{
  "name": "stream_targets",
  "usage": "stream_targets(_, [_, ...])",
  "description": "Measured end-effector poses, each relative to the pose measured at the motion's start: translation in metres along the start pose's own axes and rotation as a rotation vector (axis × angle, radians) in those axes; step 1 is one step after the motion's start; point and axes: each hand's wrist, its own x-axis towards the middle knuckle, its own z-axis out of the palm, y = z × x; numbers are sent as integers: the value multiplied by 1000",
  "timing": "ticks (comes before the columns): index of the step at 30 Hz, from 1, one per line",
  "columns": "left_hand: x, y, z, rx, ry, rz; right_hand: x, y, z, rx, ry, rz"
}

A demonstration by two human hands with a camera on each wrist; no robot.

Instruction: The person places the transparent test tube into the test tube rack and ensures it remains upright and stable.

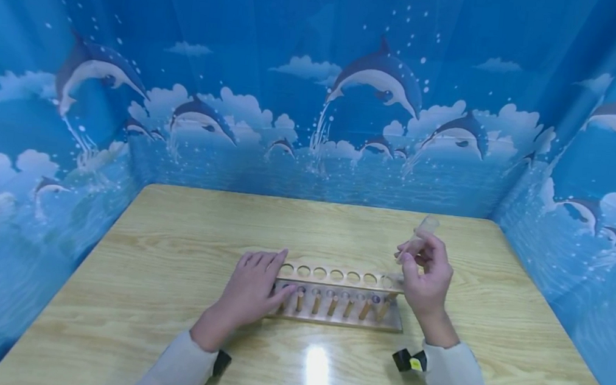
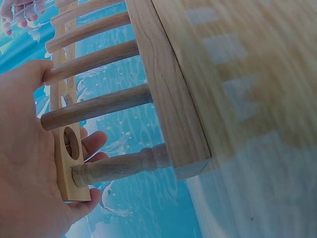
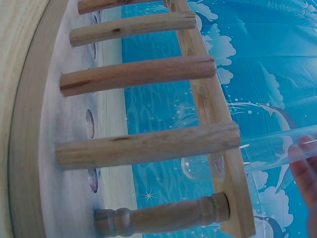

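A wooden test tube rack (image 1: 337,322) stands on the table, with a row of round holes along its top bar and upright pegs below. My left hand (image 1: 252,286) grips the left end of that top bar, thumb on the near side and fingers around the far side in the left wrist view. Between thumb and fingers my right hand (image 1: 428,281) pinches a clear test tube (image 1: 427,224) above the rack's right end. The tube leans, and its rounded bottom (image 3: 194,167) pokes through a hole near that end in the right wrist view.
The light wood table (image 1: 184,224) runs back to a blue curtain (image 1: 266,170) printed with dolphins, which also closes off both sides. A bright light reflection (image 1: 317,377) lies on the tabletop in front of the rack.
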Motion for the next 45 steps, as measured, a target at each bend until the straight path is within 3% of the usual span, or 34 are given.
stream_targets(24, [0,0,2,0,15,3,-1,-3,0,-70,-22,35])
stream_targets(35, [0,0,1,-4,10,0,-17,32,-6,-79,-23,52])
stream_targets(45, [1,-1,2,-7,10,4,-7,5,-1,-93,-33,38])
